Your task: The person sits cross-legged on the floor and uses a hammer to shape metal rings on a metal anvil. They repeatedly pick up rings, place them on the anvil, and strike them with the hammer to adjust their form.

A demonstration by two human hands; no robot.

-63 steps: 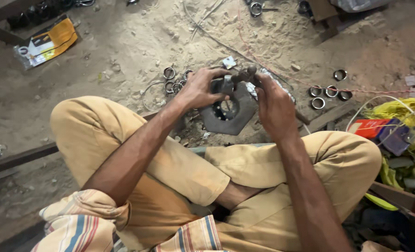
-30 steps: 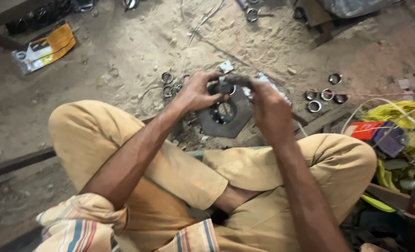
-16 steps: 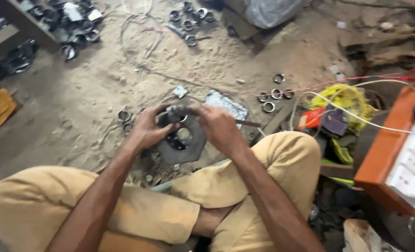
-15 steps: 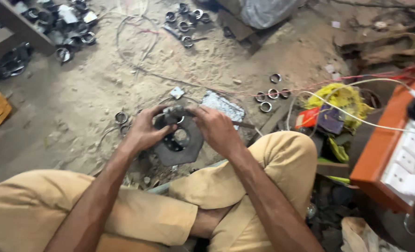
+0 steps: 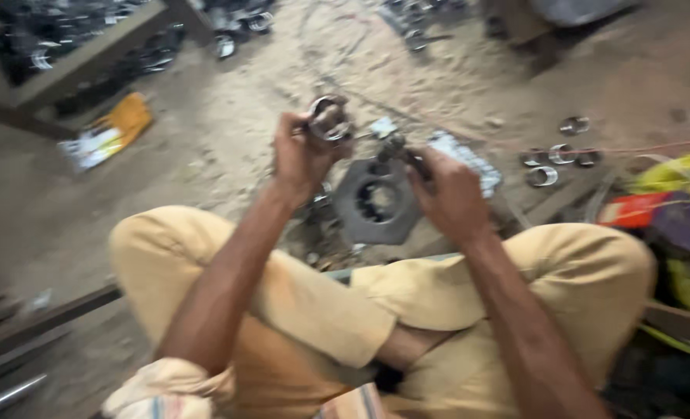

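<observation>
Head view: left hand (image 5: 302, 155) raised, fingers clamping on metal ring (image 5: 328, 120), ring sitting at fingertips above palm. Right hand (image 5: 449, 194) gripping small dark tool (image 5: 397, 149), fingers closing around it, tip projecting past fingertips toward ring, not touching. Dark hexagonal plate (image 5: 376, 203) lying on sandy floor (image 5: 228, 116) below, between both hands. Loose rings (image 5: 554, 151) resting well right of right fingers. Picture blurring.

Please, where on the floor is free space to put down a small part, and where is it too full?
Free: the sandy floor between the yellow packet and the left hand. Crowded: around the dark toothed plate below both hands, by the metal rings, and the cable pile at the right.
</observation>
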